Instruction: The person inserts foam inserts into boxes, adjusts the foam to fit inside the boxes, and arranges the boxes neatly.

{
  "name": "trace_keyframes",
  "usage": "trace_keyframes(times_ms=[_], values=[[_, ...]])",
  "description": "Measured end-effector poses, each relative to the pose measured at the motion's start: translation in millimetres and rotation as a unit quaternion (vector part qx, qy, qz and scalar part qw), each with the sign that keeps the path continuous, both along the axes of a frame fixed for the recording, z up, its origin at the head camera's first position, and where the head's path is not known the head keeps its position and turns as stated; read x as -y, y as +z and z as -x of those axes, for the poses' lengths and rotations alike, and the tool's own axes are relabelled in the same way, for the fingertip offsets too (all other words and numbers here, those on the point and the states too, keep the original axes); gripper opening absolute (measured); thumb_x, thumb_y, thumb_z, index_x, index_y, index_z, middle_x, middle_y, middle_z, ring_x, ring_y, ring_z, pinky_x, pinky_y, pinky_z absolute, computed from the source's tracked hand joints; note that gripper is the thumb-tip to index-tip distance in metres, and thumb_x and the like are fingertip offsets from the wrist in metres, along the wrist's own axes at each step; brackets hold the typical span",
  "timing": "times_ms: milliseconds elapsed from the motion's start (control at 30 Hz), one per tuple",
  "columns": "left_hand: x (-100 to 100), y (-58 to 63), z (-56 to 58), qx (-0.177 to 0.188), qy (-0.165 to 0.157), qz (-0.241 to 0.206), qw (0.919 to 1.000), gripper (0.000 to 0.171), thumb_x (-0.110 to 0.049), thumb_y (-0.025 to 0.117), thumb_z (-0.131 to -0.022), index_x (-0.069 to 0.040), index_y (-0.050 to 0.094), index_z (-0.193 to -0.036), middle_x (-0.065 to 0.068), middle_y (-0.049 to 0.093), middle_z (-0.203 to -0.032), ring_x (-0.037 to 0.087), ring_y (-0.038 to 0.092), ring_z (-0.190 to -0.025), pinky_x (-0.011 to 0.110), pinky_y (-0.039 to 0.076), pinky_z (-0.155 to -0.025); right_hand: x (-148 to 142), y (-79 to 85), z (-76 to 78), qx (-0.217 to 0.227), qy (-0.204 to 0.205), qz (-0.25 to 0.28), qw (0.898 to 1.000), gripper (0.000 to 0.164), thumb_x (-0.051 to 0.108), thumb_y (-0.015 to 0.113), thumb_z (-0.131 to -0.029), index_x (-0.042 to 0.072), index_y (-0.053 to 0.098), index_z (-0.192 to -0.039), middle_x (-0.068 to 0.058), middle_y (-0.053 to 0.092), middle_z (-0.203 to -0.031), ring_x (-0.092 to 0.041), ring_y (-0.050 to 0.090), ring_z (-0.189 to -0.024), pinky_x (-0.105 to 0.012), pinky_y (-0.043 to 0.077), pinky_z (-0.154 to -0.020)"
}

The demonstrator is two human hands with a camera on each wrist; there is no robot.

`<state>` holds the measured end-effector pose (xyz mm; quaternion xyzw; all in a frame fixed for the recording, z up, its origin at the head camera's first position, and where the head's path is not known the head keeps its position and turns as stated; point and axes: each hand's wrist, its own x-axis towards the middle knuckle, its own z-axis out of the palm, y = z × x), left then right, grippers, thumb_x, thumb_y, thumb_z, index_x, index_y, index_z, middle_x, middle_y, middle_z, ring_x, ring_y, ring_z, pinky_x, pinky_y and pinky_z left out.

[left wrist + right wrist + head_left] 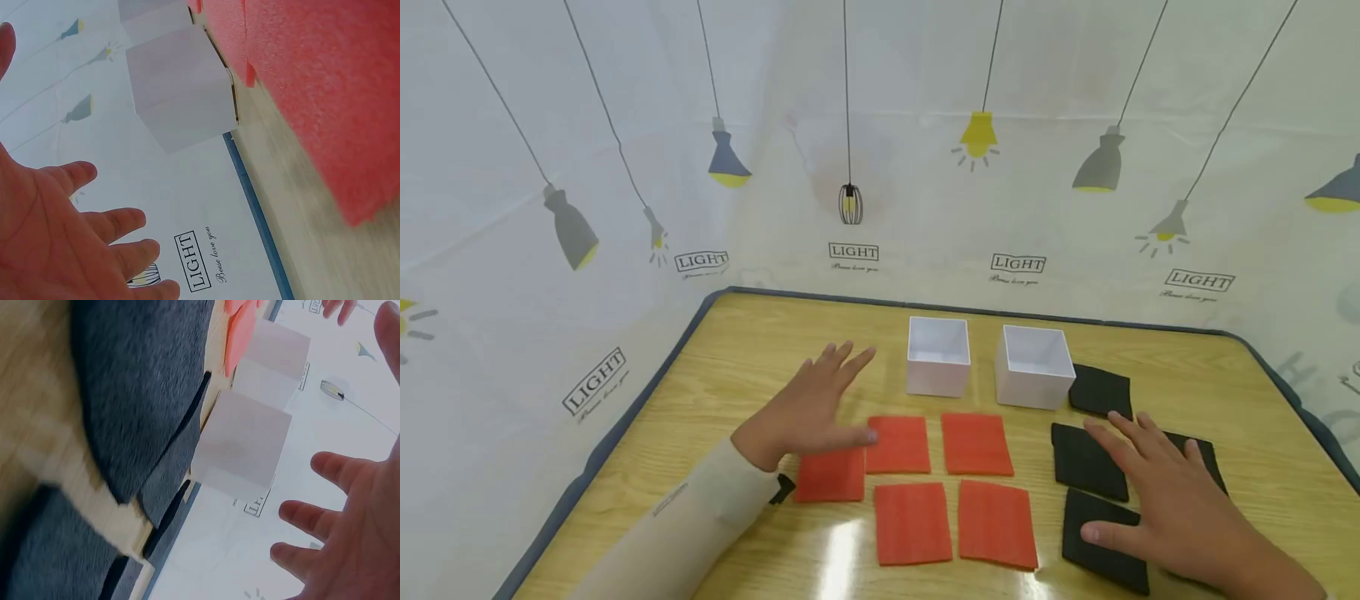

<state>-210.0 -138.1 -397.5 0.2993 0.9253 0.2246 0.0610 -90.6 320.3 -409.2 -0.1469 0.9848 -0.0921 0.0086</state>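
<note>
My left hand [808, 412] hovers with spread fingers over the left side of the table, its thumb overlapping a red foam square [898, 444] in the head view. Several such red squares lie flat in the middle, one of them [831, 477] partly under the hand in view. On the right, my right hand [1176, 492], fingers also spread, is over several black cloth-like squares [1090, 461] and hides parts of them. Neither hand holds anything. In the left wrist view the palm [44, 225] faces a white box [181, 87]; the right wrist view shows spread fingers [312, 519].
Two white open-topped boxes stand behind the squares, a left one [937, 379] and a right one [1033, 385]. Beside the right box lies a black square [1100, 390]. A white curtain [917, 208] printed with lamps surrounds the wooden table [775, 333], which has a dark blue edge.
</note>
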Motion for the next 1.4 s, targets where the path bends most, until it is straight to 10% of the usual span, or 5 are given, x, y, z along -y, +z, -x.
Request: trace_keyframes(times_ms=[1400], values=[[-40, 3.2, 86.0, 0.102, 0.003, -0.086, 0.9911, 0.102, -0.061, 0.071, -0.092, -0.024, 0.017, -0.171, 0.006, 0.02, -0.175, 0.029, 0.022, -0.161, 0.056, 0.026, -0.127, 63, -10.3, 11.4, 0.031, 0.054, 0.056, 0.997, 0.11, 0.089, 0.073, -0.067, 0.017, 0.059, -0.149, -0.01, 0.057, -0.146, -0.053, 0.035, -0.149, -0.091, 0.02, -0.102]])
